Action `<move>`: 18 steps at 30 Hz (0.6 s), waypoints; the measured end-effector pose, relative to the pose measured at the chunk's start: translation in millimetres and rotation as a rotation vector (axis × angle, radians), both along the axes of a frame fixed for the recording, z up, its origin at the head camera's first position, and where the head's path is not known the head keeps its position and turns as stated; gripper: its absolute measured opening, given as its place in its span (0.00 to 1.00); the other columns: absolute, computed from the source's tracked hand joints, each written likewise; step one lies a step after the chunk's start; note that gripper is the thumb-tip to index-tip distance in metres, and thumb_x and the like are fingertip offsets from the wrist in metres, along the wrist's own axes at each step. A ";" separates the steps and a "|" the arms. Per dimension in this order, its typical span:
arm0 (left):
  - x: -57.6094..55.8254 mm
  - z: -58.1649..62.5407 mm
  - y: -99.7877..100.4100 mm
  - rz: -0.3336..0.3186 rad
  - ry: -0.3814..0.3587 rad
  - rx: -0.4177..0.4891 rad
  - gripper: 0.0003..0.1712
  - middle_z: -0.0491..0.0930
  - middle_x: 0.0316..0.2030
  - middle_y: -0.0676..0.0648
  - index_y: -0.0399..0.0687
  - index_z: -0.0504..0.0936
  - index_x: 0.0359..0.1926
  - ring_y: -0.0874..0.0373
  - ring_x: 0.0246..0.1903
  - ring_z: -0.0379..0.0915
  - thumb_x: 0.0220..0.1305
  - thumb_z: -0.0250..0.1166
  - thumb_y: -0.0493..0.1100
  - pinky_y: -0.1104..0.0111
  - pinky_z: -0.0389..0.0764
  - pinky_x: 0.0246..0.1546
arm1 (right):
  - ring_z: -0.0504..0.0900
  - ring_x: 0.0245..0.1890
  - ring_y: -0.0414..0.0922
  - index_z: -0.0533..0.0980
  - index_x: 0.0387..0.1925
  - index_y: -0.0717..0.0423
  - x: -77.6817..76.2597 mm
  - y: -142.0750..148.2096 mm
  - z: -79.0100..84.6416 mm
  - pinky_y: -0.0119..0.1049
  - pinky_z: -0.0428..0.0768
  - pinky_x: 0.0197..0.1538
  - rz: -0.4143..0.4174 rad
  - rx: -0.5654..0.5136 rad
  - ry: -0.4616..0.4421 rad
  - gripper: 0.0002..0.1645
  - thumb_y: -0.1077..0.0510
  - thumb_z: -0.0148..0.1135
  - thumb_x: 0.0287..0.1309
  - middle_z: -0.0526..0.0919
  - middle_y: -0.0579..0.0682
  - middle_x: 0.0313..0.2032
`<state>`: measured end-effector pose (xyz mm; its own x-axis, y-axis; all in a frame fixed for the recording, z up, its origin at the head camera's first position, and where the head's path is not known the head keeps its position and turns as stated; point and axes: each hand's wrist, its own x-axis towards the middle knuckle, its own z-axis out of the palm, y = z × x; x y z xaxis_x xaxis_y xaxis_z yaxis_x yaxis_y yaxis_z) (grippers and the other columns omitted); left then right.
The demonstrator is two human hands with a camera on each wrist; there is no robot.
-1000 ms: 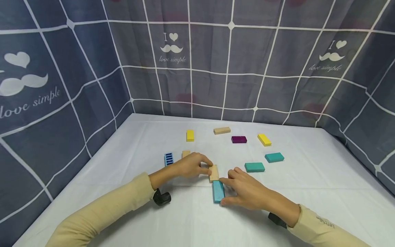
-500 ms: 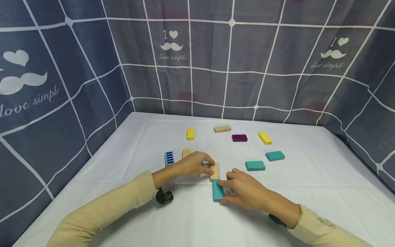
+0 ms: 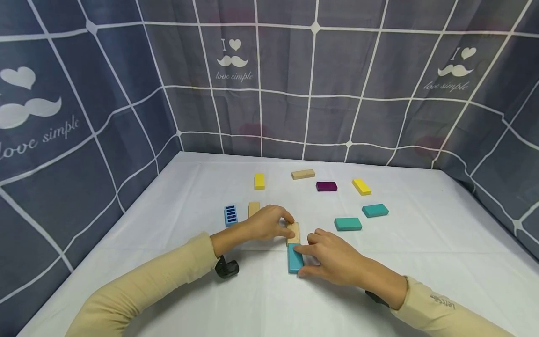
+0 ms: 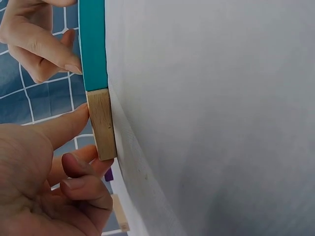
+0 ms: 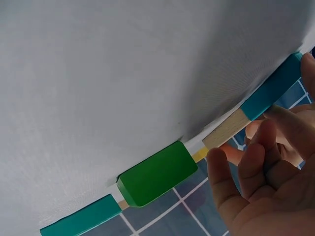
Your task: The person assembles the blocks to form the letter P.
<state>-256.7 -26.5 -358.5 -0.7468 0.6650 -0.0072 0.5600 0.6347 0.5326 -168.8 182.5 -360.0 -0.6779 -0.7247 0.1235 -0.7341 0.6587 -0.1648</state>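
Note:
A pale wooden block (image 3: pixel 296 237) and a blue block (image 3: pixel 295 262) lie end to end on the white cloth, their short ends touching. My left hand (image 3: pixel 269 222) pinches the wooden block (image 4: pixel 102 125) between thumb and fingers, at its left side and far end. My right hand (image 3: pixel 332 255) holds the blue block (image 5: pixel 273 86); its index finger reaches the block near the joint and the thumb sits by the near end. In the left wrist view the blue block (image 4: pixel 93 46) lines up closely with the wooden one.
Farther back lie a blue block with dark bars (image 3: pixel 230 216), wooden blocks (image 3: pixel 254 208) (image 3: pixel 303 174), yellow blocks (image 3: pixel 259 181) (image 3: pixel 361 186), a purple block (image 3: pixel 326 186) and teal blocks (image 3: pixel 348 224) (image 3: pixel 375 210). A grey checked curtain (image 3: pixel 286 117) borders the table.
The blue block has shifted slightly left and the wooden block slightly right. My right index finger has moved from the blue block's edge onto its top.

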 end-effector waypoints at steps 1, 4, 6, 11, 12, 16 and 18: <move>0.0 -0.1 0.2 0.002 -0.001 -0.001 0.22 0.83 0.51 0.47 0.40 0.84 0.52 0.52 0.60 0.72 0.61 0.72 0.47 0.59 0.70 0.63 | 0.63 0.30 0.36 0.82 0.55 0.52 0.0 0.2 0.1 0.28 0.66 0.32 -0.001 0.000 -0.002 0.31 0.38 0.70 0.55 0.68 0.37 0.26; -0.1 -0.3 0.7 0.003 -0.006 0.000 0.22 0.83 0.51 0.47 0.40 0.84 0.52 0.51 0.60 0.72 0.61 0.72 0.47 0.59 0.70 0.63 | 0.63 0.29 0.36 0.82 0.55 0.52 -0.1 0.7 -0.1 0.27 0.66 0.32 -0.002 -0.002 -0.006 0.31 0.38 0.70 0.55 0.68 0.37 0.26; -0.2 -0.7 0.7 0.008 -0.011 0.004 0.22 0.83 0.51 0.47 0.40 0.84 0.52 0.51 0.60 0.72 0.61 0.72 0.47 0.58 0.70 0.63 | 0.63 0.29 0.36 0.83 0.55 0.52 0.1 0.6 -0.6 0.27 0.66 0.31 -0.003 -0.003 -0.005 0.31 0.38 0.70 0.55 0.68 0.37 0.25; -0.5 -3.3 -0.4 0.028 -0.018 -0.002 0.22 0.83 0.49 0.48 0.41 0.85 0.51 0.52 0.58 0.73 0.60 0.73 0.48 0.60 0.70 0.62 | 0.63 0.29 0.36 0.82 0.55 0.51 1.1 -1.0 -1.8 0.28 0.66 0.31 -0.008 0.001 -0.012 0.32 0.37 0.69 0.56 0.67 0.37 0.25; -0.4 -3.7 -0.7 0.030 -0.019 -0.005 0.22 0.83 0.49 0.48 0.41 0.84 0.51 0.53 0.58 0.73 0.60 0.73 0.48 0.60 0.70 0.62 | 0.63 0.29 0.36 0.82 0.56 0.50 1.4 -1.2 -1.8 0.28 0.66 0.32 -0.008 0.003 -0.017 0.32 0.37 0.69 0.55 0.68 0.36 0.25; -0.3 -3.4 -0.8 0.028 -0.027 0.000 0.22 0.83 0.49 0.48 0.41 0.84 0.51 0.52 0.58 0.73 0.60 0.73 0.48 0.60 0.70 0.62 | 0.64 0.29 0.36 0.82 0.56 0.51 0.8 -1.2 -0.1 0.29 0.67 0.32 -0.022 -0.002 -0.035 0.32 0.37 0.68 0.56 0.69 0.36 0.25; -1.2 -2.5 -0.7 0.028 -0.026 0.007 0.22 0.83 0.49 0.48 0.41 0.84 0.51 0.52 0.58 0.73 0.60 0.73 0.48 0.60 0.71 0.62 | 0.65 0.29 0.36 0.82 0.56 0.51 -1.0 -1.1 1.6 0.30 0.68 0.32 -0.040 -0.017 -0.052 0.33 0.35 0.67 0.57 0.70 0.36 0.25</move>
